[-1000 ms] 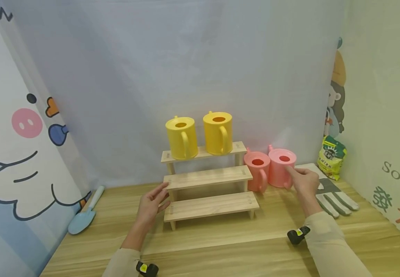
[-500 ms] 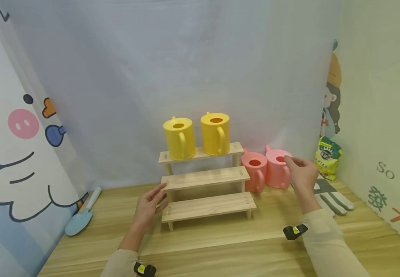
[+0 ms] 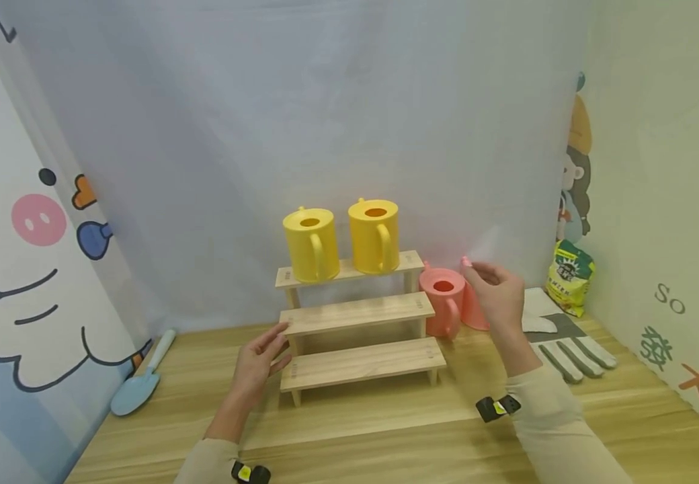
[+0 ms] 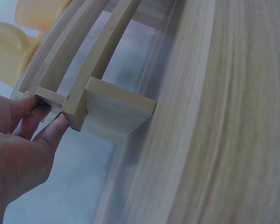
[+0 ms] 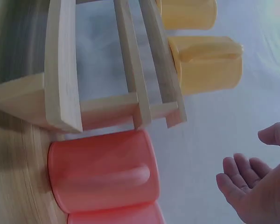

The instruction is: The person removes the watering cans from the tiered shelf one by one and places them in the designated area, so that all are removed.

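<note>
Two yellow watering cans stand on the top step of a three-tier wooden rack. To its right on the table is a coral-pink watering can. Beside that one stands a lighter pink watering can, its top and handle mostly hidden in the head view by my right hand. That hand is raised with thumb and fingers apart and nothing between them, as the right wrist view shows. My left hand touches the rack's left end with extended fingertips at the lower boards.
A light blue trowel lies at the table's left. Grey-and-white work gloves lie at the right, with a green and yellow packet upright behind them. A pale curtain closes off the back.
My right hand has left the lighter pink can's right side and moved up and left across its top. The left hand keeps its place at the rack. The head view has shifted slightly.
</note>
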`<state>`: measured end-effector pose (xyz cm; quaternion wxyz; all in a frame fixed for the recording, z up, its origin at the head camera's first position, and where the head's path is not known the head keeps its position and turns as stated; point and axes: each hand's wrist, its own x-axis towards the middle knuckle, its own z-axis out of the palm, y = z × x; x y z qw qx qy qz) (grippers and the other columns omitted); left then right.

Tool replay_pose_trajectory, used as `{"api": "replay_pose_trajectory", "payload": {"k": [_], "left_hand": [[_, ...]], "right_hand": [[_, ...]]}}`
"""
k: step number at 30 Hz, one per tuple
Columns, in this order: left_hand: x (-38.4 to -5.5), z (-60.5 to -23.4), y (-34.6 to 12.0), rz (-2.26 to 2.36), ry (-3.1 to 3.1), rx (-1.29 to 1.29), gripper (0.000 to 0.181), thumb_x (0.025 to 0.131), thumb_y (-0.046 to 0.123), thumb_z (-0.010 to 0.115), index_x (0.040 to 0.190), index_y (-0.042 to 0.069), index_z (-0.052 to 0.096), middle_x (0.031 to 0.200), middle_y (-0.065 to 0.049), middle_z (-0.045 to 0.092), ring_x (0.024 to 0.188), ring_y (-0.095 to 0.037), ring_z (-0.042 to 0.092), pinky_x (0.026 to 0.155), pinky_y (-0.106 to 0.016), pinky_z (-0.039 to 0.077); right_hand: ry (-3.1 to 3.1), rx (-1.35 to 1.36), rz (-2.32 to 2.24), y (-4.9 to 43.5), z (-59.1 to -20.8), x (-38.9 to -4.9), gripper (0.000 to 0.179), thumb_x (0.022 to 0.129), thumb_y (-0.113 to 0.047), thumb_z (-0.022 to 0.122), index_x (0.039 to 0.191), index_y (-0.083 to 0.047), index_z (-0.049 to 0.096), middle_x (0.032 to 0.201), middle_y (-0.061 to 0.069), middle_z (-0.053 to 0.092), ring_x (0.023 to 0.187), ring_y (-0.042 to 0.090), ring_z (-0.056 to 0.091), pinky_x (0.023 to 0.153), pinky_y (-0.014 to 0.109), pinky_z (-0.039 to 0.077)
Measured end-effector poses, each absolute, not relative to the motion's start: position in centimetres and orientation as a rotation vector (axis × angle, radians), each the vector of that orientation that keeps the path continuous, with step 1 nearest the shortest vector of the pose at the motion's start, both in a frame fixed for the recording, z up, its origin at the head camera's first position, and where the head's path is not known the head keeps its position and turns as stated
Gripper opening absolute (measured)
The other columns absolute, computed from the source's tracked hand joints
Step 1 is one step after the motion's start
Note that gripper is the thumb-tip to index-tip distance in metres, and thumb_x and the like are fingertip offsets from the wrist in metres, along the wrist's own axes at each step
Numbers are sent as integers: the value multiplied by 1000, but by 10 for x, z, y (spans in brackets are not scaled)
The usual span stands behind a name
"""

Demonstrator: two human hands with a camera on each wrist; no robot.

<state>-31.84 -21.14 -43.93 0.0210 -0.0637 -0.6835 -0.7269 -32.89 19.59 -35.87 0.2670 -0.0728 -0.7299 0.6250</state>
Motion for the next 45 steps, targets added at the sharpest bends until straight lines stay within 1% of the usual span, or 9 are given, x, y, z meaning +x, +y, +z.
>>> {"api": "replay_pose_trajectory", "payload": {"k": [4,9,15,18,21,26,32,37,45], "left_hand": [[-319,-441,-211,-2272,-2109,-167,41,107,7,47,147,-1,46,158,-17,30,139,-41,39,103,-40,51],[-320,-440,-211,-2272,-2095,-161,41,107,8,48,147,-1,47,157,-17,32,138,-39,40,103,-41,51],[-320,-441,-212,-2264,-2110,-186,42,107,8,48,147,-2,46,158,-17,31,139,-40,39,104,-42,50],[-321,-441,-211,-2273,-2099,-178,41,107,7,47,147,-2,46,158,-17,31,139,-40,39,104,-43,50],[-321,-440,-210,-2277,-2094,-170,41,107,6,47,147,-2,46,157,-17,32,138,-40,40,103,-43,50],[-320,-440,-209,-2270,-2090,-163,41,107,7,48,146,-2,46,157,-18,32,138,-41,40,103,-42,51],[-319,-441,-209,-2264,-2079,-163,40,106,5,48,146,-4,46,156,-21,33,137,-43,40,100,-40,52],[-319,-442,-210,-2278,-2075,-139,40,106,5,47,146,-2,47,156,-17,35,137,-40,42,99,-39,53],[-321,-442,-211,-2264,-2099,-172,41,107,8,48,147,-1,46,158,-17,32,138,-41,40,102,-40,52]], "right_hand": [[-1974,-43,1703,177,-354,-326,38,93,-23,74,122,2,69,119,17,69,109,25,64,89,17,55],[-1987,138,1741,157,-347,-328,37,93,-16,74,122,5,67,117,19,70,109,27,66,83,14,56],[-1964,231,1754,134,-335,-336,34,91,-13,74,119,5,68,112,18,71,104,27,68,83,17,57],[-1961,284,1705,124,-329,-341,33,90,-10,75,118,7,68,110,19,72,102,29,69,86,22,58],[-1970,330,1627,117,-324,-345,31,89,-7,75,116,8,68,107,20,72,99,31,69,88,30,60],[-1983,346,1561,108,-318,-352,34,89,-10,75,116,8,68,106,19,72,98,30,69,88,37,60],[-1991,329,1569,99,-315,-360,37,88,-14,79,117,7,68,107,19,72,98,29,69,88,38,60],[-1976,304,1575,92,-313,-368,39,87,-16,81,115,7,68,105,19,72,96,29,70,84,39,62],[-1982,243,1608,82,-305,-373,39,86,-19,81,115,4,69,103,18,72,95,28,69,82,38,63]]}}
